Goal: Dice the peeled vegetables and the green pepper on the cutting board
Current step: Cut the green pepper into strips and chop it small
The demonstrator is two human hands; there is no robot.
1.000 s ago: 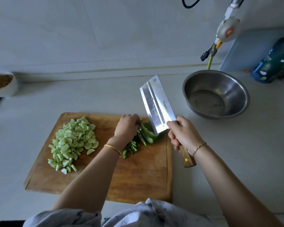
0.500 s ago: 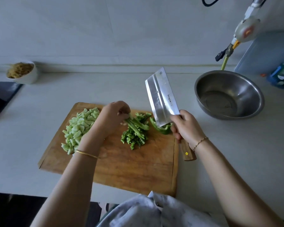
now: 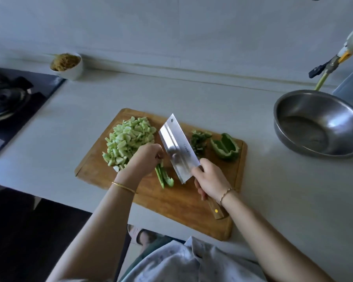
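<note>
Two bare hands over a rectangular wooden cutting board [image 3: 171, 210] on a pale grey bench [image 3: 283, 190].

Round about, taken from the board:
- At 9 o'clock, a black gas hob [image 3: 12, 102] with a dark burner.
- At 11 o'clock, against the wall, a small white bowl [image 3: 69, 67].
- At 2 o'clock, well apart from the board, a wide stainless-steel mixing bowl [image 3: 293, 106].
- Beyond that at 1 o'clock, a black-handled gas valve [image 3: 322, 78] on a yellow-green hose.
- At 6 o'clock, below the bench edge, a foot in a pale slipper [image 3: 139, 234] on the floor.

In the way: a broad steel cleaver [image 3: 177, 147] with a wooden handle, tilted over mid-board and hiding part of the dark green chopped pepper pile [image 3: 199, 141] behind it. Whether its edge touches the wood, cannot tell. Left hand [image 3: 146, 157], thin gold bangle [image 3: 123, 187] at the wrist, covering the near side of the pale green diced vegetable heap [image 3: 128, 139] at the board's 10 o'clock.

On the blade, one short dark line of print, too small to read.

White bowl filled with yellowish-brown shreds. Steel bowl showing only its own shiny bottom.

Left fingers curled, pinching the far end of a few long green pepper strips [image 3: 164, 178] that lie on the board and point toward 6 o'clock. Right hand [image 3: 209, 180], fine chain bracelet [image 3: 226, 193] at the wrist, fingers wrapped round the cleaver handle close to the blade. Uncut green pepper half [image 3: 224, 147] lying at the board's 2 o'clock, just beside the chopped pile.
</note>
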